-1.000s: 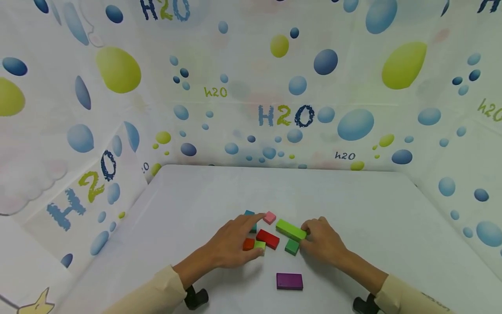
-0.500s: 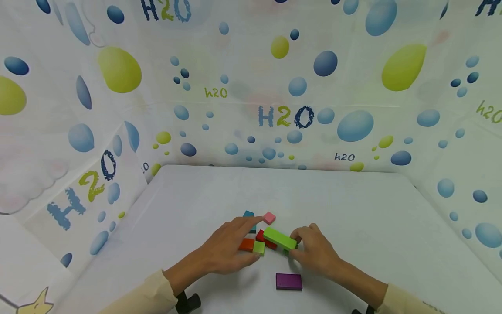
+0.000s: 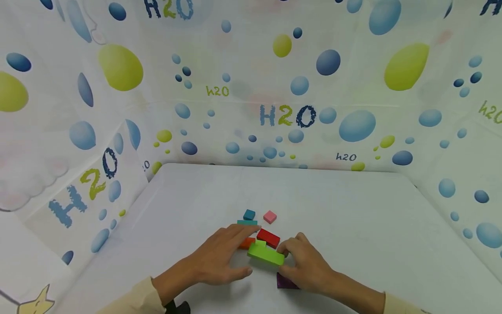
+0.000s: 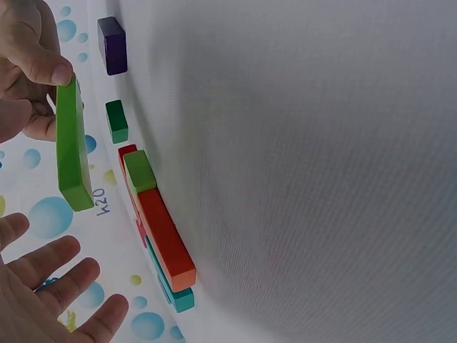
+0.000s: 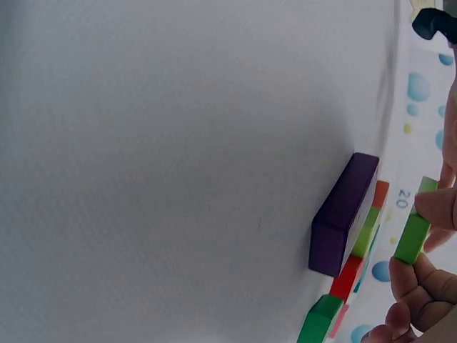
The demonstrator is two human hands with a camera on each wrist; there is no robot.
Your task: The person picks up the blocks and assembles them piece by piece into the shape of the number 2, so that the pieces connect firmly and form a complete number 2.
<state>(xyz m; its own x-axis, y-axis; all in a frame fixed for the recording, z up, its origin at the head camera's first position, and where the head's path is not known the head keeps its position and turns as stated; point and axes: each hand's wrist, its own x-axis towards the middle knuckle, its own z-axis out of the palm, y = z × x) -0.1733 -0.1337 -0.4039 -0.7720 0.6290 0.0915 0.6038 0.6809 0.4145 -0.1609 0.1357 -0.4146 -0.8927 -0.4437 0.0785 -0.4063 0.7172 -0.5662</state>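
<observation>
My right hand (image 3: 307,264) pinches one end of a long light-green block (image 3: 264,254) between thumb and fingers. In the left wrist view this block (image 4: 71,150) is raised off the table. My left hand (image 3: 213,257) has its fingers spread, holding nothing, beside the orange block (image 3: 246,243). Behind the held block are a small light-green block (image 3: 260,243) and a red block (image 3: 268,237). A dark purple block (image 3: 287,282) lies partly under the right hand's outline. The small dark-green block (image 4: 116,121) is hidden in the head view but shows in the left wrist view.
Farther back on the white table (image 3: 333,196) lie a teal block (image 3: 247,222), a small blue block (image 3: 249,214) and a small pink block (image 3: 269,216). A patterned sheet (image 3: 235,96) rises behind the table and at its sides.
My right hand has lifted the long light-green block and carried it left and nearer to me, across the red block. The left hand has drawn back slightly, uncovering the teal and blue blocks.
</observation>
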